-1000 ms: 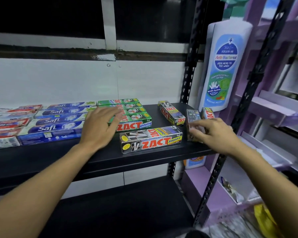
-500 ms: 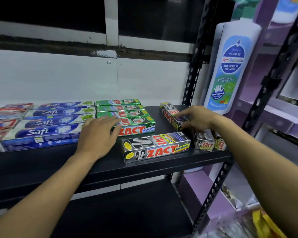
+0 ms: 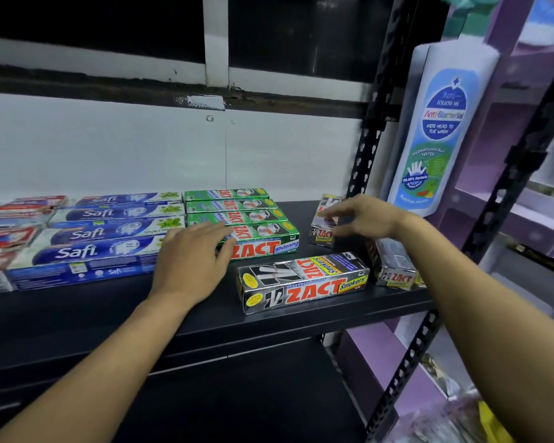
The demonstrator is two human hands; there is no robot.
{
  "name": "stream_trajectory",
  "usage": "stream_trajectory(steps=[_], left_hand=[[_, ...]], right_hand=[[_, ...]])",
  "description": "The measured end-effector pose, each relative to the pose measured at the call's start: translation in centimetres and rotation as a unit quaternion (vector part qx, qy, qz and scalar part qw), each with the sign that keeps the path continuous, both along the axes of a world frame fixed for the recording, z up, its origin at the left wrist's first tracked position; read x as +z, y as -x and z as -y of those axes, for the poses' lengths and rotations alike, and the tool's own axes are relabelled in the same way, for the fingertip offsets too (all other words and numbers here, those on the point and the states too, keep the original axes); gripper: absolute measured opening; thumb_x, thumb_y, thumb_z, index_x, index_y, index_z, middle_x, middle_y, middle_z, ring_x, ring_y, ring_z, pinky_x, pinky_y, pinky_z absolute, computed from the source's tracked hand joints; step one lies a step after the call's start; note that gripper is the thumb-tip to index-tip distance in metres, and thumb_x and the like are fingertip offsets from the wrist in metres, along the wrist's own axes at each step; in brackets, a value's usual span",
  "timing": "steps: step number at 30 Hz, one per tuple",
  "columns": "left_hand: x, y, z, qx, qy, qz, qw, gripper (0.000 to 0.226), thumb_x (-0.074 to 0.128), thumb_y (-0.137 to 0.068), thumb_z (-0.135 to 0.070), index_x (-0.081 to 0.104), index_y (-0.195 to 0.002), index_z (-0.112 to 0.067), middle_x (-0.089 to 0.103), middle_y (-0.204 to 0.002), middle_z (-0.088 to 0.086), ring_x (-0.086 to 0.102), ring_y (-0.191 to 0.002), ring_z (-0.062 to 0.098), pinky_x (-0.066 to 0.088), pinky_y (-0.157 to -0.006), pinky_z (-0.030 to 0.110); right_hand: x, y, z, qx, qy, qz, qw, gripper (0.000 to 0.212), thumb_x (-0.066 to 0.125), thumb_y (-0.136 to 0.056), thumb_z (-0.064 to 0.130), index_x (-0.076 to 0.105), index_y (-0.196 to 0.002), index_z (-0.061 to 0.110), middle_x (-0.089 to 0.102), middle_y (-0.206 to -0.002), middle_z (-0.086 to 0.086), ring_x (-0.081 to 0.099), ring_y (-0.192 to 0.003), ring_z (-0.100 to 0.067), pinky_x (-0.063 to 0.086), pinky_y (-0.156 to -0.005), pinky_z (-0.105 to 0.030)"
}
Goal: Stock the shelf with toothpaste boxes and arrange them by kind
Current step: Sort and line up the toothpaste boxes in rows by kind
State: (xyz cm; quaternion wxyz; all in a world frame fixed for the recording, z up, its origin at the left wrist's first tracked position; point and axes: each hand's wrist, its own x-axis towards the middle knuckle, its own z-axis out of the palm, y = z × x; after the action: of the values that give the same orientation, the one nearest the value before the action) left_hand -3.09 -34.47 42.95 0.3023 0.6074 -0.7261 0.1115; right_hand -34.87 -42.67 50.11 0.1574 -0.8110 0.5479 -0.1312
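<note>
Left hand: my left hand [image 3: 194, 254] is down flat, palm to the shelf. The fingers [image 3: 216, 233] are straight and pressed close together, tips lying on the left end of the nearest green box.
Right hand: my right hand [image 3: 370, 219] is out toward the back. Its fingers [image 3: 333, 214] are over the top of the held silver box [image 3: 320, 235] and the thumb is at its near side. A pinch it is, though blur softens the edges.
Green Zact Whitening boxes [image 3: 247, 206]: four, count them, side by side in one block running from my left fingertips back toward the wall.
Blue Safi boxes [image 3: 109, 233]: four as well, one block, just left of my left fingers and touching the green block.
Red-and-white boxes [image 3: 10, 238]: further left again, cut by the edge of view, so I cannot count them.
Silver Zact Smokers boxes: three plain to see. One is the held silver box, its end toward me. The crosswise silver box [image 3: 301, 282] lies at the shelf's front edge, nearer me than my right fingers. The third silver box [image 3: 394, 263] lies under my right wrist. A yellow sliver beside it may be a fourth, but my forearm hides it.
Shelf [image 3: 109, 308]: black, carrying every box. One lower shelf [image 3: 237, 394] sits beneath my arms.
Posts: two black perforated ones, the back post [image 3: 375, 123] beyond my right fingers and the front post [image 3: 522, 161] right of my forearm.
Right of my right hand: one tall bottle-shaped sign [image 3: 438, 129] reading Anti-Bacterial, against a purple display stand [image 3: 531, 225].
</note>
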Motion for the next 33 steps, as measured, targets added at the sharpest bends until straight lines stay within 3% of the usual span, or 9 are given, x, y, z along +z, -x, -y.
stream_trajectory(steps=[3,6,9,14,18,22,26,33], left_hand=[[0.1,0.0,-0.1,-0.001,0.002,-0.004,1.000,0.037,0.050,-0.100,-0.042,0.065,-0.130,-0.025,0.062,-0.135,-0.004,0.054,-0.129,0.019,0.034,-0.107,0.043],[0.1,0.0,-0.1,-0.002,0.001,-0.008,1.000,0.037,0.050,-0.100,-0.042,0.065,-0.130,-0.025,0.063,-0.135,-0.004,0.054,-0.130,0.019,0.033,-0.107,0.043],[0.0,0.0,-0.1,0.001,-0.002,-0.003,1.000,0.038,0.048,-0.100,-0.043,0.064,-0.131,-0.027,0.061,-0.136,-0.006,0.053,-0.131,0.018,0.032,-0.108,0.043],[0.0,0.0,-0.1,0.000,0.001,-0.004,1.000,0.036,0.050,-0.100,-0.042,0.066,-0.129,-0.026,0.063,-0.134,-0.006,0.054,-0.129,0.018,0.035,-0.107,0.045],[0.0,0.1,-0.1,0.004,-0.003,-0.001,1.000,0.036,0.050,-0.100,-0.043,0.065,-0.129,-0.027,0.063,-0.134,-0.006,0.054,-0.129,0.017,0.034,-0.106,0.044],[0.1,0.2,-0.2,0.007,-0.005,0.003,1.000,0.037,0.049,-0.101,-0.043,0.065,-0.130,-0.027,0.062,-0.135,-0.007,0.054,-0.129,0.015,0.034,-0.107,0.042],[0.1,0.2,-0.3,0.011,-0.008,0.008,1.000,0.037,0.047,-0.101,-0.044,0.064,-0.130,-0.029,0.062,-0.135,-0.009,0.053,-0.129,0.013,0.034,-0.106,0.041],[0.0,0.1,-0.2,0.007,-0.008,0.009,1.000,0.043,0.040,-0.100,-0.049,0.063,-0.131,-0.031,0.060,-0.136,-0.012,0.051,-0.131,0.010,0.032,-0.106,0.036]], right_hand=[[-0.1,0.8,0.2,0.023,-0.038,-0.048,0.998,0.052,0.070,-0.089,0.016,0.059,-0.130,0.044,0.060,-0.133,0.015,0.053,-0.121,-0.006,0.033,-0.110,-0.028],[-0.6,0.3,1.1,-0.003,0.027,-0.083,0.996,0.047,0.070,-0.088,0.034,0.057,-0.131,0.047,0.063,-0.130,0.011,0.057,-0.118,-0.012,0.040,-0.103,-0.028],[-1.0,-0.6,2.0,-0.034,0.085,-0.107,0.990,0.048,0.070,-0.085,0.047,0.061,-0.131,0.038,0.064,-0.129,0.003,0.056,-0.118,-0.020,0.039,-0.093,-0.024],[-1.8,-3.1,3.5,-0.083,0.146,-0.121,0.978,0.052,0.066,-0.082,0.060,0.065,-0.127,0.034,0.068,-0.122,-0.005,0.059,-0.112,-0.027,0.051,-0.092,-0.038],[-1.7,-4.2,4.4,-0.072,0.158,-0.141,0.975,0.044,0.063,-0.088,0.053,0.065,-0.127,0.033,0.068,-0.122,-0.007,0.058,-0.112,-0.030,0.050,-0.088,-0.037],[-0.8,-1.8,5.7,-0.089,0.131,-0.156,0.975,0.033,0.062,-0.092,0.036,0.065,-0.125,0.038,0.065,-0.127,-0.003,0.058,-0.114,-0.029,0.046,-0.094,-0.034],[-1.1,-1.5,6.7,-0.114,0.104,-0.157,0.975,0.036,0.053,-0.098,0.040,0.059,-0.133,0.037,0.063,-0.129,-0.008,0.056,-0.115,-0.032,0.046,-0.093,-0.035],[-0.4,-4.3,8.6,-0.125,0.117,-0.188,0.967,0.037,0.047,-0.100,0.044,0.062,-0.131,0.030,0.060,-0.131,-0.009,0.052,-0.120,-0.034,0.045,-0.094,-0.035]])
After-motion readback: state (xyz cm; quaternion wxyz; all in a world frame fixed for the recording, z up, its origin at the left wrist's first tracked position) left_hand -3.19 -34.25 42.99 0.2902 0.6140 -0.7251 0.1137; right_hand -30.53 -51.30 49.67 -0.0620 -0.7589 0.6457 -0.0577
